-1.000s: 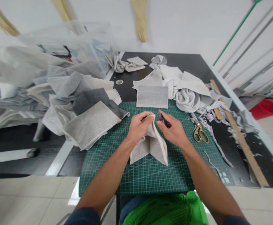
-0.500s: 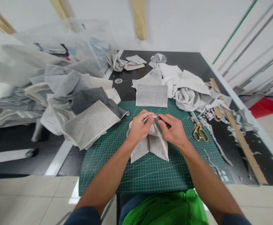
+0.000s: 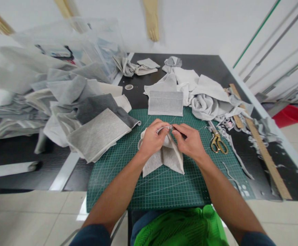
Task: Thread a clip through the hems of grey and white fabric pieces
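Both my hands meet over a folded piece of light grey fabric (image 3: 168, 159) that stands tented on the green cutting mat (image 3: 159, 184). My left hand (image 3: 152, 138) is closed, pinching the fabric's top edge. My right hand (image 3: 190, 141) is closed too, its fingertips pressed to the same edge beside the left; it grips a small dark object that I cannot make out. Gold-handled scissors (image 3: 218, 143) lie on the mat just right of my right hand.
A pile of grey fabric pieces (image 3: 87, 112) spreads at the left under clear plastic bags (image 3: 62, 51). A flat grey rectangle (image 3: 165, 102) and white cloth heaps (image 3: 205, 97) lie behind the mat. A wooden ruler (image 3: 261, 147) and fabric scraps run along the right edge.
My right hand moved left from a small gap until its fingertips met the fabric's top edge next to my left hand. Since then both hands hold nearly still.
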Demonstrator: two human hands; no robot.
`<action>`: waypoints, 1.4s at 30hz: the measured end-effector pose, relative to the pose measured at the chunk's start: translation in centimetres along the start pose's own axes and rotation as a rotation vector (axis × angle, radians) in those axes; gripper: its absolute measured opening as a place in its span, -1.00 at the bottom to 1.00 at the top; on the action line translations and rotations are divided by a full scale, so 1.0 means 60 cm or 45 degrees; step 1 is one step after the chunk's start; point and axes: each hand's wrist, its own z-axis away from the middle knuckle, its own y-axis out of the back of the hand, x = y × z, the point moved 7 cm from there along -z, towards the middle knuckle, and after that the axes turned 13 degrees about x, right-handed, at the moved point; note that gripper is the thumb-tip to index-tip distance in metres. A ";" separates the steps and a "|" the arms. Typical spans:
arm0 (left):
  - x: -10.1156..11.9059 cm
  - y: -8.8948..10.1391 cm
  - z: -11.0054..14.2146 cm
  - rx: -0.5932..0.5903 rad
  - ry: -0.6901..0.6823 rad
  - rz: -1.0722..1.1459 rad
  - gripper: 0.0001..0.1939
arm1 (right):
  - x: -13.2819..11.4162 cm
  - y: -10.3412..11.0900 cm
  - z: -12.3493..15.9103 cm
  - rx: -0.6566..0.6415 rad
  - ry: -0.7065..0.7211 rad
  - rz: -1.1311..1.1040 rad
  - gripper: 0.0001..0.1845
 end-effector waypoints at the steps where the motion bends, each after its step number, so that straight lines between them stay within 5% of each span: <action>1: 0.001 0.000 0.000 0.001 -0.002 0.003 -0.89 | -0.001 0.000 0.000 0.001 -0.003 -0.005 -0.70; 15: -0.006 -0.003 0.000 -0.017 0.084 0.036 -0.84 | 0.002 0.013 -0.003 0.098 -0.060 0.025 -0.72; 21: -0.011 0.003 0.001 0.053 0.128 0.027 -0.85 | -0.007 0.012 0.000 0.113 0.070 0.124 -0.74; 42: -0.002 0.002 0.006 0.084 0.046 -0.024 -0.91 | -0.016 0.003 0.005 0.159 0.133 0.234 -0.75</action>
